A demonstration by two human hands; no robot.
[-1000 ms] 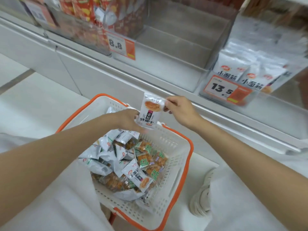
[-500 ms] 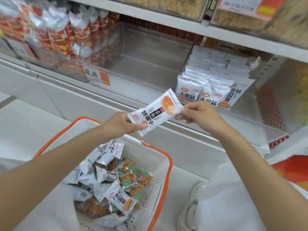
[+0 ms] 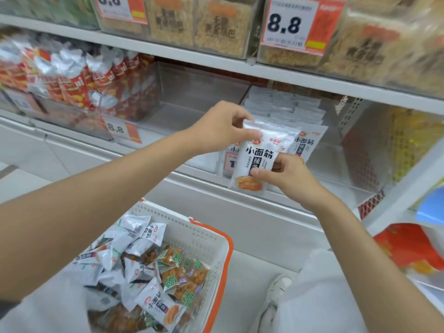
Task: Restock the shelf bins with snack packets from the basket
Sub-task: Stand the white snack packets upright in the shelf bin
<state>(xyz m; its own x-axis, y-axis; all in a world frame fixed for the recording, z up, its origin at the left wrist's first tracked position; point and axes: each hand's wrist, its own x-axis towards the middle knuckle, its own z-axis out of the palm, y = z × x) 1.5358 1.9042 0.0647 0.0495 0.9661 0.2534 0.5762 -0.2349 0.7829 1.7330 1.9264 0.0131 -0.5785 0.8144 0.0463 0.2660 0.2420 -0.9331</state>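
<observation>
Holding one white snack packet [image 3: 258, 159] upright between them, both hands are closed on it: the left hand [image 3: 222, 127] pinches its top edge, and the right hand [image 3: 286, 175] grips its lower right side with the thumb across the front. The packet hangs just in front of the clear shelf bin [image 3: 334, 150] that already carries a row of matching white packets [image 3: 305, 143], standing one behind another. It is not yet inside; its lower end sits in front of the bin's front wall, level with the shelf edge.

Judging by how things lie, the restocking is under way but far from finished. The bin of white packets looks well filled toward the back, with room at the front for this one. The bin to its left [image 3: 199, 99] appears empty, and the one further left holds red packets [image 3: 72, 78]. Below, the white basket [image 3: 225, 248] with an orange rim holds a loose heap: more white packets [image 3: 134, 241] of the same kind and several clear ones with green labels [image 3: 182, 267]. So many packets remain to be shelved, and the green-labelled ones likely belong in another bin, perhaps the empty one, though nothing here confirms that.
</observation>
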